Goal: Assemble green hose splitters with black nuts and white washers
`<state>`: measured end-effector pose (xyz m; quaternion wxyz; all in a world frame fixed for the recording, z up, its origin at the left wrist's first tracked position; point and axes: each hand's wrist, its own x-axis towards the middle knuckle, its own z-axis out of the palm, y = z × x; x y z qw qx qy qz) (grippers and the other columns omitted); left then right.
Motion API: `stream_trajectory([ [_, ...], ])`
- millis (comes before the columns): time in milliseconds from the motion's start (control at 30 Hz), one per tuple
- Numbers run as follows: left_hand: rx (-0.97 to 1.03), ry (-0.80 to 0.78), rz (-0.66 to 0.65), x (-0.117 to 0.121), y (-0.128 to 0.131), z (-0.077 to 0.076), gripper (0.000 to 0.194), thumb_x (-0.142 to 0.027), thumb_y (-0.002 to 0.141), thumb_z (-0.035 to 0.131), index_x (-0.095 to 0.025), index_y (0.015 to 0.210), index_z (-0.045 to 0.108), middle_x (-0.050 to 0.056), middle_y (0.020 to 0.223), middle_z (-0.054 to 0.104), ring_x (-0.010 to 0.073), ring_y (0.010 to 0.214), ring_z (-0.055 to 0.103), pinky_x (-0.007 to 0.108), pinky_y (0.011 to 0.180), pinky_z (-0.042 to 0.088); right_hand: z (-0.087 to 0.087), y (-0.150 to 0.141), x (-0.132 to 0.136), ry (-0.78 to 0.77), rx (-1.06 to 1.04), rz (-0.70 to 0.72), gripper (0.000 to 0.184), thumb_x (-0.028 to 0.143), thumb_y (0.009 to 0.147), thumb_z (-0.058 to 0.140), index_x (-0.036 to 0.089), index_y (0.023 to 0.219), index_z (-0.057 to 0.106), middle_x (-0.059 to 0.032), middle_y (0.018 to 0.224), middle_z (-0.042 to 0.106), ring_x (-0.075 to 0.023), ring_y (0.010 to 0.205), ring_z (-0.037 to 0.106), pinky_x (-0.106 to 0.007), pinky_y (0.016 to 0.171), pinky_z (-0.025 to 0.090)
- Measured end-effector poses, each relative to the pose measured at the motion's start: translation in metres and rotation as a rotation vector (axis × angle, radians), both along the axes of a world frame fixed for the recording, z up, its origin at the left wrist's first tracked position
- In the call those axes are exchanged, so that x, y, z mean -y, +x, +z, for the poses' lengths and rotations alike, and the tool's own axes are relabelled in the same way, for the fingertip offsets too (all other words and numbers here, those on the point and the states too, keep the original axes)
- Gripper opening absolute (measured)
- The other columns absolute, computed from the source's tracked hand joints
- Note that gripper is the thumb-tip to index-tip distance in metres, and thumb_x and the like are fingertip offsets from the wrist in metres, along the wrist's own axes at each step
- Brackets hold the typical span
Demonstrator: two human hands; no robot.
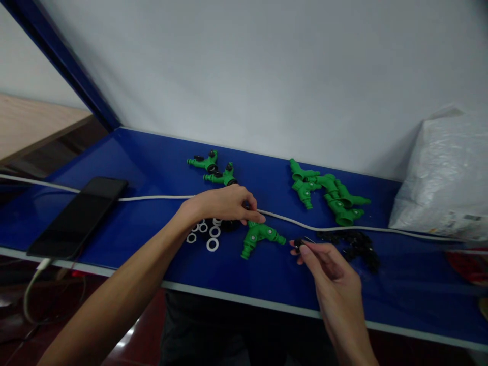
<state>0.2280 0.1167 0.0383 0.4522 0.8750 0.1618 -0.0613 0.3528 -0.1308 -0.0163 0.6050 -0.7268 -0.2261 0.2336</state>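
Observation:
My left hand [234, 202] is closed, its fingertips at the upper end of a green Y-shaped hose connector [256, 235]. Something dark shows between those fingers. The connector's two branches point toward me and to the right. To its right, my right hand [330, 269] pinches a small black part [298, 244], apart from the connector. White ring washers [212, 244] lie left of the connector, partly under my left forearm and hand. A pile of small black parts [358, 246] is behind and right of my right hand.
Two green connectors with black knobs [208, 161] lie at the back. Several plain green connectors [335, 195] are heaped at back right. A white cable [160, 197] crosses the blue table [213, 277]. A black phone [80, 216] lies left; a plastic-wrapped package [442, 178] stands right.

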Motion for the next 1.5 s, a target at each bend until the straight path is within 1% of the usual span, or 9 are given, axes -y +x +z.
stream_trajectory([
  [200, -0.013, 0.039, -0.003, 0.001, 0.001, 0.002, 0.039, -0.056, 0.086, 0.069, -0.018, 0.082, 0.079, 0.002, 0.067, 0.075, 0.0151, 0.061, 0.066, 0.023, 0.057, 0.041, -0.004, 0.001, 0.003, 0.049, -0.063, 0.009, 0.026, 0.044, 0.08, 0.083, 0.021, 0.088, 0.075, -0.0083, 0.097, 0.08, -0.0215, 0.085, 0.074, -0.035, 0.08, 0.06],
  [400, -0.011, 0.072, -0.019, 0.002, 0.001, 0.002, 0.039, -0.055, 0.088, 0.067, -0.017, 0.088, 0.079, 0.003, 0.07, 0.076, 0.0159, 0.064, 0.069, 0.023, 0.062, 0.044, 0.0, 0.003, 0.002, 0.104, -0.176, 0.012, 0.026, 0.041, 0.076, 0.087, 0.02, 0.086, 0.075, -0.0075, 0.095, 0.08, -0.0211, 0.082, 0.075, -0.037, 0.082, 0.062],
  [500, 0.011, 0.053, -0.03, 0.002, 0.001, 0.0, 0.038, -0.055, 0.088, 0.068, -0.018, 0.089, 0.08, 0.003, 0.072, 0.077, 0.0159, 0.065, 0.07, 0.023, 0.063, 0.045, 0.002, 0.004, 0.0, 0.164, -0.249, 0.032, 0.024, 0.037, 0.074, 0.089, 0.021, 0.084, 0.074, -0.0067, 0.091, 0.081, -0.0208, 0.078, 0.076, -0.037, 0.079, 0.062],
  [667, 0.06, 0.004, -0.071, 0.003, 0.004, -0.004, 0.039, -0.055, 0.088, 0.069, -0.018, 0.089, 0.08, 0.004, 0.075, 0.077, 0.0156, 0.067, 0.07, 0.023, 0.064, 0.044, 0.005, 0.007, -0.002, 0.214, -0.328, 0.069, 0.025, 0.033, 0.072, 0.091, 0.024, 0.089, 0.075, -0.0057, 0.091, 0.081, -0.0169, 0.071, 0.074, -0.03, 0.07, 0.061],
  [767, 0.073, 0.028, -0.091, 0.004, 0.005, -0.004, 0.04, -0.056, 0.09, 0.067, -0.017, 0.09, 0.08, 0.003, 0.076, 0.076, 0.0157, 0.067, 0.069, 0.024, 0.064, 0.044, 0.006, 0.007, -0.002, 0.207, -0.325, 0.056, 0.028, 0.034, 0.07, 0.092, 0.025, 0.092, 0.078, -0.0049, 0.091, 0.081, -0.0162, 0.071, 0.074, -0.027, 0.069, 0.06],
  [1000, 0.049, 0.085, -0.084, 0.004, 0.007, -0.003, 0.039, -0.054, 0.091, 0.066, -0.017, 0.094, 0.079, 0.004, 0.081, 0.076, 0.0143, 0.069, 0.066, 0.023, 0.065, 0.043, 0.003, 0.007, 0.001, 0.139, -0.35, 0.003, 0.032, 0.04, 0.066, 0.095, 0.025, 0.091, 0.083, -0.0049, 0.094, 0.08, -0.016, 0.078, 0.074, -0.026, 0.076, 0.061],
  [1167, 0.049, 0.05, -0.069, 0.003, 0.007, -0.004, 0.038, -0.054, 0.09, 0.068, -0.017, 0.094, 0.078, 0.002, 0.077, 0.074, 0.0147, 0.071, 0.068, 0.022, 0.065, 0.044, 0.004, 0.007, 0.002, 0.115, -0.333, -0.007, 0.033, 0.04, 0.065, 0.095, 0.025, 0.092, 0.083, -0.0026, 0.087, 0.079, -0.0133, 0.077, 0.072, -0.02, 0.076, 0.059],
  [1367, 0.049, 0.035, -0.074, 0.003, 0.007, -0.004, 0.037, -0.052, 0.09, 0.068, -0.016, 0.094, 0.078, 0.002, 0.076, 0.075, 0.0145, 0.07, 0.069, 0.021, 0.065, 0.045, 0.001, 0.006, 0.001, 0.148, -0.287, 0.045, 0.03, 0.035, 0.065, 0.095, 0.027, 0.091, 0.083, -0.0047, 0.103, 0.08, -0.0179, 0.086, 0.076, -0.028, 0.084, 0.061],
  [1500, 0.053, 0.024, -0.078, 0.002, 0.008, -0.005, 0.036, -0.052, 0.09, 0.069, -0.017, 0.093, 0.078, 0.002, 0.075, 0.074, 0.0147, 0.071, 0.07, 0.021, 0.066, 0.045, -0.005, 0.005, 0.003, 0.101, -0.229, 0.031, 0.033, 0.036, 0.068, 0.093, 0.027, 0.098, 0.082, -0.0052, 0.108, 0.08, -0.0188, 0.096, 0.075, -0.028, 0.09, 0.059],
])
